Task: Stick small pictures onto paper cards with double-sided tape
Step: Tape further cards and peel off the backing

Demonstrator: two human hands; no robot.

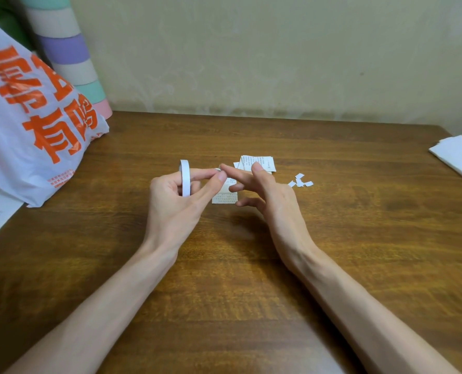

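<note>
Left hand (175, 201) grips the tape roll (185, 176) over the card (225, 197), steadying its free end; right hand (267, 195), fingers spread, touches it, presumably to peel.

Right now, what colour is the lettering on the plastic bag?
Orange, on the white bag; head view.

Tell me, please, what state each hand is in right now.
Left hand: grips the tape roll.
Right hand: open, fingers straight, holding nothing.
</note>
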